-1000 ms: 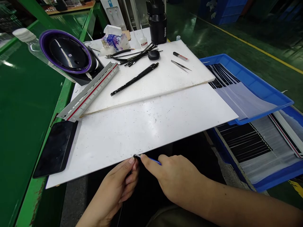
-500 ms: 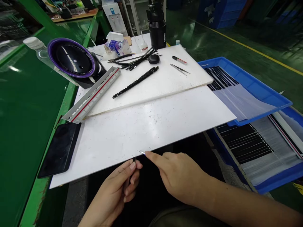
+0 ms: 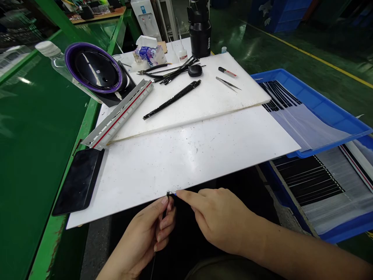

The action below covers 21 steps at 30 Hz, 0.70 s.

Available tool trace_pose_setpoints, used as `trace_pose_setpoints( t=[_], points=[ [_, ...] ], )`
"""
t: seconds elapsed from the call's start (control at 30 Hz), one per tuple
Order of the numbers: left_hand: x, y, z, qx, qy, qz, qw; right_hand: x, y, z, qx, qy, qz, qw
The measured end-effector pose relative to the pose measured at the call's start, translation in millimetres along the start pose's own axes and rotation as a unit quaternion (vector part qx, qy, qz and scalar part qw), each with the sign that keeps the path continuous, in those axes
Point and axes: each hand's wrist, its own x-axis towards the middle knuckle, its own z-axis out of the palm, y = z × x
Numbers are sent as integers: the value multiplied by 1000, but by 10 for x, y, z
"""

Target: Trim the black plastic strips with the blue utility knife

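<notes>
At the board's front edge, my left hand (image 3: pixel 155 223) pinches a thin black strip (image 3: pixel 168 194) between thumb and fingers. The strip's short end sticks up above the fingertips, and a thin length shows below the hand. My right hand (image 3: pixel 218 214) is closed around a slim knife-like tool with a pointed metal tip (image 3: pixel 172 193). Its index finger stretches along the tool, and a bit of blue shows by the fingertip. The tip meets or nearly meets the strip's upper end. The tool's handle is hidden in the palm.
A white foam pad (image 3: pixel 233 93) lies on the white board (image 3: pixel 151 171), bearing black strips (image 3: pixel 175 99), tweezers (image 3: pixel 228 83) and pliers (image 3: pixel 154 69). A scale ruler (image 3: pixel 122 112), phone (image 3: pixel 78 181), purple-rimmed black device (image 3: pixel 93 68) and black bottle (image 3: pixel 201 35) surround it. Blue trays (image 3: pixel 326 107) stand right.
The tool's tip has moved left and slightly down to the end of the black strip. My left hand has shifted slightly right. The whole view has shifted a little.
</notes>
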Motion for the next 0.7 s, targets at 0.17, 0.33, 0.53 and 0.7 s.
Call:
trace_pose_setpoints(
  t=[0.17, 0.33, 0.53, 0.7],
  points=[
    [0, -4, -25, 21, 12, 4, 1000, 19, 15, -24, 36, -1, -12, 999],
    [13, -3, -44, 26, 10, 0, 1000, 28, 47, -18, 23, -12, -19, 1000],
    [2, 10, -71, 34, 8, -6, 999, 21, 93, 0, -57, 2, -48, 997],
    [-2, -11, -61, 32, 8, 0, 999, -20, 75, 87, -126, 16, -41, 991]
  ],
)
